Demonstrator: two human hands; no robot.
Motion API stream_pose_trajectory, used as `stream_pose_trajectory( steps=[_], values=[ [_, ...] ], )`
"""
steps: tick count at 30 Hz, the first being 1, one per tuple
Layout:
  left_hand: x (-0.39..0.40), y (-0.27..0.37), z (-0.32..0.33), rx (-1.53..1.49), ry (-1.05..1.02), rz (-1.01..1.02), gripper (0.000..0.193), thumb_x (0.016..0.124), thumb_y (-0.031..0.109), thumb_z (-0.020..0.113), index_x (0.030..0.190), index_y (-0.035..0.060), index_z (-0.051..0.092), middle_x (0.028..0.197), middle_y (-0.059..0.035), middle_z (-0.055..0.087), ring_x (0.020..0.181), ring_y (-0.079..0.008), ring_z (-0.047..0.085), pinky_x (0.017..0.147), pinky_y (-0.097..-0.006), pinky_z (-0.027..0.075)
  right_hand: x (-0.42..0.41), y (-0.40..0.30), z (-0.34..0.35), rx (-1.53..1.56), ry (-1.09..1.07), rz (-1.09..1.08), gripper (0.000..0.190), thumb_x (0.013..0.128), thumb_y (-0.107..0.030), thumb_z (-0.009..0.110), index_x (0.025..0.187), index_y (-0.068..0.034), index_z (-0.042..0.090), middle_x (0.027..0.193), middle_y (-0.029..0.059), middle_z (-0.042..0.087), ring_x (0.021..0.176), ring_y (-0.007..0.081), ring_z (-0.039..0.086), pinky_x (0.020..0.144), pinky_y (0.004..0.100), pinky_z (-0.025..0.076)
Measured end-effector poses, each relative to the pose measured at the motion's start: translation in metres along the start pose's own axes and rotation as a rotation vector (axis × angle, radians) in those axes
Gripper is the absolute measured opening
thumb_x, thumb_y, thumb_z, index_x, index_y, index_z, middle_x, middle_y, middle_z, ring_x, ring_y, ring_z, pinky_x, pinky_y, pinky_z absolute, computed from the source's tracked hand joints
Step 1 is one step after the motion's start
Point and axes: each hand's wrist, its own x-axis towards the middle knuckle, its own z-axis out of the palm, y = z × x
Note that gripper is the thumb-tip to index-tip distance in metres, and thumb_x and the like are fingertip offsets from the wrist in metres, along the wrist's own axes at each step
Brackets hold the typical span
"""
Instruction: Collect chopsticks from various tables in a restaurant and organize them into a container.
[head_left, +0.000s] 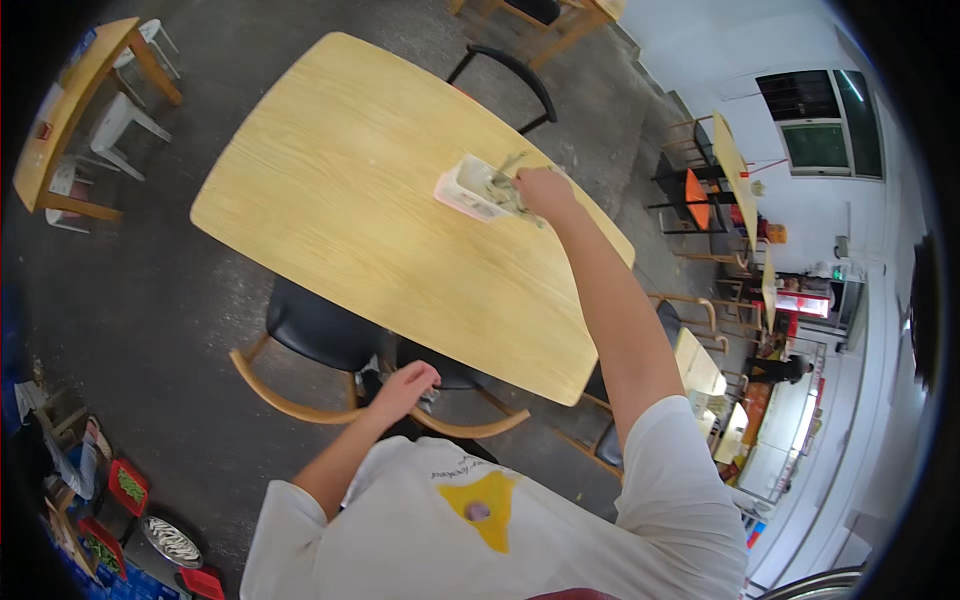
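Note:
On the light wooden table (360, 172), a white plastic container (466, 182) with a pinkish lower edge stands near the far long side. My right hand (546, 193) is closed at its right end, gripping a blurred grey-green bundle (506, 187) that partly covers the container. Blur hides whether that bundle is cloth or a plant. Lower down, my left hand (407, 390) hangs off the table's near edge with its fingers bent, above a chair with a curved wooden back (472, 429). Something greyish shows beside its fingers; whether the hand holds it is unclear.
A black-seated chair (319, 322) is tucked at the near side, and a black-framed chair (517, 75) stands beyond. White stools (124, 135) flank another table at left. Red trays (129, 487) of greens and a metal pan (172, 541) lie lower left, near a seated person (75, 457).

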Motion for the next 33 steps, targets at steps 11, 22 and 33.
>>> stream_pose_trajectory(
  steps=[11, 22, 33],
  values=[
    [-0.007, -0.029, -0.031, 0.018, -0.009, -0.038, 0.019, 0.095, 0.02, 0.05, 0.089, 0.0032, 0.058, 0.083, -0.0004, 0.059, 0.078, -0.0084, 0.054, 0.072, -0.0224, 0.043, -0.101, -0.025, -0.012, 0.418, 0.78, -0.03, 0.024, 0.086, -0.017, 0.058, 0.108, -0.007, 0.055, 0.107, 0.0179, 0.052, 0.1, 0.036, 0.055, 0.081, 0.0404, 0.048],
    [0.022, -0.012, -0.002, 0.306, -0.259, -0.182, 0.02, 0.095, 0.021, 0.049, 0.092, 0.0042, 0.059, 0.086, -0.0012, 0.06, 0.079, -0.0091, 0.054, 0.073, -0.0235, 0.045, -0.43, -0.108, 0.197, 0.649, 0.001, 0.27, 0.029, 0.091, -0.033, 0.052, 0.081, -0.006, 0.06, 0.081, 0.0146, 0.059, 0.077, 0.0345, 0.059, 0.066, 0.0419, 0.048],
    [0.023, -0.044, 0.113, 0.765, -0.651, -0.398, 0.018, 0.095, 0.023, 0.051, 0.095, 0.0072, 0.059, 0.087, 0.0016, 0.06, 0.078, -0.0075, 0.054, 0.068, -0.0215, 0.045, -0.531, -0.086, 0.237, 1.012, 0.19, 0.719, 0.046, 0.092, -0.046, 0.044, 0.077, -0.009, 0.068, 0.077, 0.0152, 0.065, 0.076, 0.0348, 0.063, 0.067, 0.0447, 0.05]
  ],
)
